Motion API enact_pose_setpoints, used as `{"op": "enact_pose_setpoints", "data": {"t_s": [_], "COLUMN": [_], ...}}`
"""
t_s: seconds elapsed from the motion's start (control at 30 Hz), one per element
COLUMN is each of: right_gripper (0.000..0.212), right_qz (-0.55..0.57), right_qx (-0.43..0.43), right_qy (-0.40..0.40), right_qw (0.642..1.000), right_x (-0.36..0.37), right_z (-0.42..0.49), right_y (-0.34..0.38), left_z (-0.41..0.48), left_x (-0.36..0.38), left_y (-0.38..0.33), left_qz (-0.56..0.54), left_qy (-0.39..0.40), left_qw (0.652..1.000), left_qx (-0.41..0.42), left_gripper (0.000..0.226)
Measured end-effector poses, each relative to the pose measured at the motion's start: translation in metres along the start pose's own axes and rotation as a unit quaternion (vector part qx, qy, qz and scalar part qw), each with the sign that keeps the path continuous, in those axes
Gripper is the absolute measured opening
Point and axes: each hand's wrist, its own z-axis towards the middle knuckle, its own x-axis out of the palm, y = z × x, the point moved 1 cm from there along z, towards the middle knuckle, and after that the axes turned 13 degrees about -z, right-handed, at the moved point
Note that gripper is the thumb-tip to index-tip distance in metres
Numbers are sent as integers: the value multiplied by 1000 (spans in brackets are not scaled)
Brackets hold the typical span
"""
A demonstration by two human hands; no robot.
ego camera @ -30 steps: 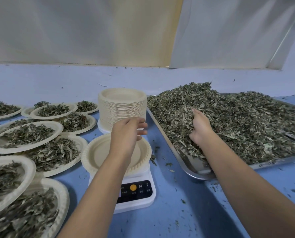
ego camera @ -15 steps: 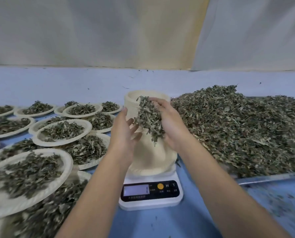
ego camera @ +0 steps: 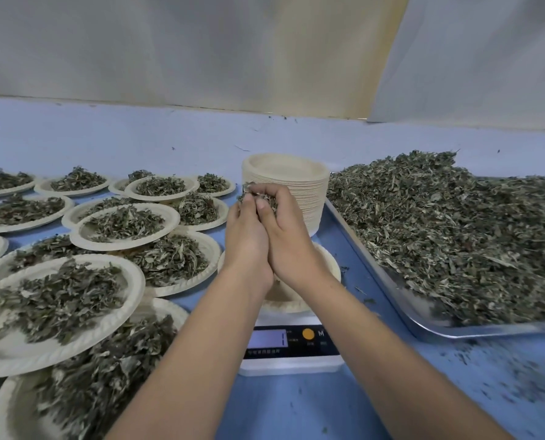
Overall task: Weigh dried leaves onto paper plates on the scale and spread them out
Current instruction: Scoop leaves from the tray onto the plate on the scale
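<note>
I see the left hand (ego camera: 247, 241) and right hand (ego camera: 292, 242) pressed together, fingers (ego camera: 284, 193) curled round a clump of dried leaves (ego camera: 248, 188), over the paper plate (ego camera: 330, 266) on the scale (ego camera: 292, 363).

It looks like a small herb-processing workroom. On a blue table (ego camera: 296, 408) a digital scale (ego camera: 292, 360) sits under the left hand (ego camera: 247, 242) and right hand (ego camera: 292, 239). A steel tray (ego camera: 455, 331) heaped with dried leaves (ego camera: 439, 233) lies to their right, stacked paper plates (ego camera: 306, 192) beyond, many filled plates (ego camera: 17, 347) to their left, and plain sheeting (ego camera: 201, 49) behind.
</note>
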Motion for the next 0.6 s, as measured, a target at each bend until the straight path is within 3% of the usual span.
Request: {"op": "enact_pose_setpoints", "data": {"t_s": [0.1,0.33,0.6], "right_gripper": [18,18,20], "right_qz": [-30,-57,-42], "right_qx": [-12,2,28], "right_qy": [-2,-25,-64], "right_qw": [999,998,997], "right_x": [-4,-13,-36], "right_z": [-2,3,16], "right_y": [2,3,1], "left_z": [2,0,3], "left_x": [0,-3,-5], "left_y": [-1,-6,-10], "left_qz": [-57,-53,-104], "left_qy": [-13,-70,-64], "left_qw": [998,995,991], "left_qx": [-6,-37,-50], "left_gripper": [21,38,25]}}
